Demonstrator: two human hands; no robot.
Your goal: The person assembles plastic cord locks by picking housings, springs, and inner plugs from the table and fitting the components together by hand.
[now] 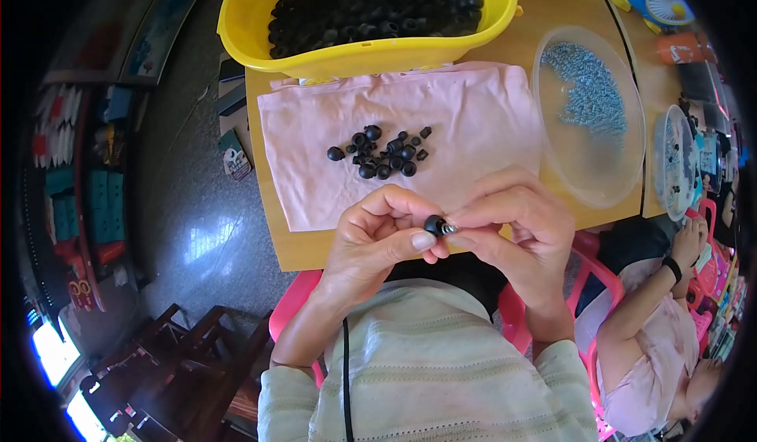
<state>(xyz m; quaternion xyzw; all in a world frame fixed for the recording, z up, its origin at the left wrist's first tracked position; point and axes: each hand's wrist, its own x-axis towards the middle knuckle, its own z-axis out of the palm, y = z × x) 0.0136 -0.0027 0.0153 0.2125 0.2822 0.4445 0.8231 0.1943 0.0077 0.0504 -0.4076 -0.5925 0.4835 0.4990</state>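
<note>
In front of my body, my left hand (378, 237) pinches a round black plastic piece (434, 224) between thumb and fingers. My right hand (516, 220) holds a small silvery metal spring or screw (449, 228) by its end, right against the opening of the black piece. How far the metal part sits inside cannot be seen. Just beyond my hands, a loose pile of small black plastic pieces (383, 155) lies on a folded pink cloth (473, 119). Some are round balls, others are smaller caps or rings.
A yellow tub (371, 57) full of black pieces stands at the far side of the wooden table (296, 249). To the right is a clear round tray (587, 186) with many small metal parts (591, 91). Another person (650, 331) sits at the right, near a second round tray (676, 162).
</note>
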